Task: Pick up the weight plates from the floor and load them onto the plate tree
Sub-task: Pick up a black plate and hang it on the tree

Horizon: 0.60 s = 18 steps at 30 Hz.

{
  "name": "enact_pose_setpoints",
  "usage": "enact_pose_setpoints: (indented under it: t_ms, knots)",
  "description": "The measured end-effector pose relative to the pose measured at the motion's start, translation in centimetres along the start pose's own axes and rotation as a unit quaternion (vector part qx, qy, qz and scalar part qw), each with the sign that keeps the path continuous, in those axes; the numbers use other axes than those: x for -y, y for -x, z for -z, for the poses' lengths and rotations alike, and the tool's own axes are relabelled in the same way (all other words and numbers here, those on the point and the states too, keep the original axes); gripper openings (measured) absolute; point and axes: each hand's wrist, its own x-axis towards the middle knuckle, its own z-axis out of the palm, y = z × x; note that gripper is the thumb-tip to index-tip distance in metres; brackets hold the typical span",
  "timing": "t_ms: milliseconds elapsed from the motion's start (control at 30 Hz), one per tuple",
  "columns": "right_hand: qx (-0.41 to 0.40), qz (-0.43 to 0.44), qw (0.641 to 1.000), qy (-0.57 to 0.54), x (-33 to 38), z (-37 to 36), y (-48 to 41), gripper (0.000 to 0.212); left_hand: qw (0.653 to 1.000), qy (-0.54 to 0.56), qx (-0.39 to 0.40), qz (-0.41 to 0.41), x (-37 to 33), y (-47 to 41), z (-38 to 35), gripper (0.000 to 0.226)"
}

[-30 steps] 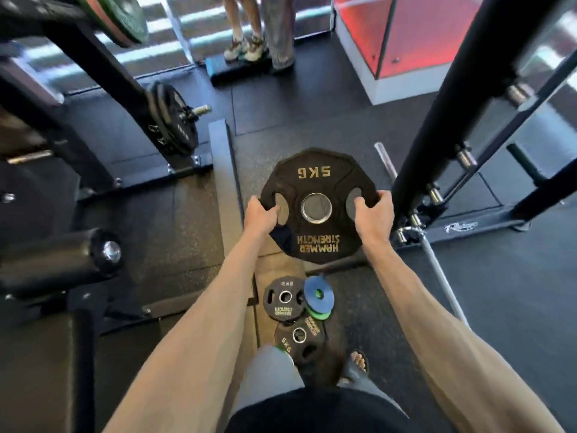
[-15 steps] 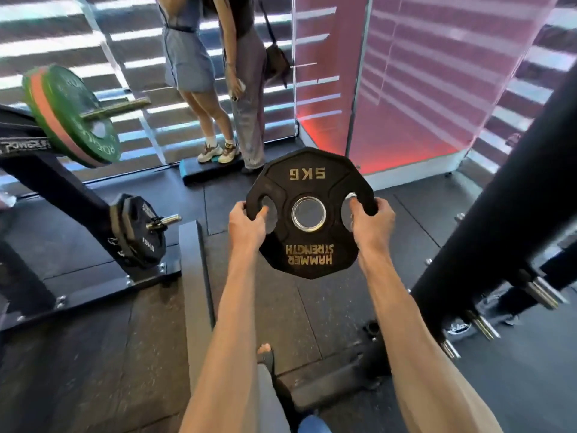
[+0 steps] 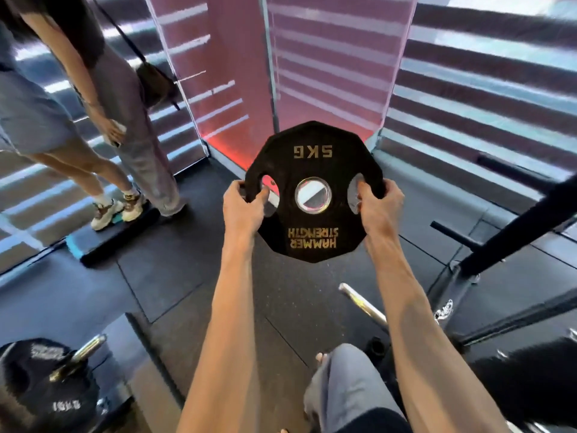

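Observation:
A black 5 kg weight plate (image 3: 312, 232) with gold lettering and a steel centre ring hangs upright at arm's length in front of me. My left hand (image 3: 242, 210) grips its left edge with the thumb through the left hand-hole. On the other side my right hand (image 3: 379, 203) holds the right edge through the right hand-hole. A dark rack frame with black pegs (image 3: 512, 235) rises at the right. The plates on the floor are out of view.
Two people (image 3: 125, 126) stand at the left on a low step platform (image 3: 115, 235). A black plate on a steel peg (image 3: 46, 382) sits at the bottom left. A chrome bar (image 3: 363, 303) lies on the rubber floor between my arms. A red-lit panel (image 3: 281, 73) stands behind.
I have raised the plate and my view has lifted with it. The small plates on the floor and the green plate at left have dropped out of view.

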Motion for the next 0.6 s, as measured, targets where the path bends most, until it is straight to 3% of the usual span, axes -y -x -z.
enact_pose_setpoints:
  t_ms: [300, 433, 600]
  knots:
    - [-0.132, 0.023, 0.991, 0.006, 1.6, -4.8, -18.3, 0.037, 0.991, 0.013, 0.123, -0.057, -4.7, -18.4, -15.2, 0.02]
    - [-0.184, 0.038, 0.982, 0.016, 5.0, -5.4, -26.7, 0.035, 0.982, 0.05, 0.175, -0.043, -8.7, -25.0, -22.5, 0.035]
    - [-0.258, 0.061, 0.964, 0.026, 7.9, -5.7, -34.5, 0.034, 0.963, 0.08, 0.248, -0.064, -13.0, -31.8, -30.7, 0.023]
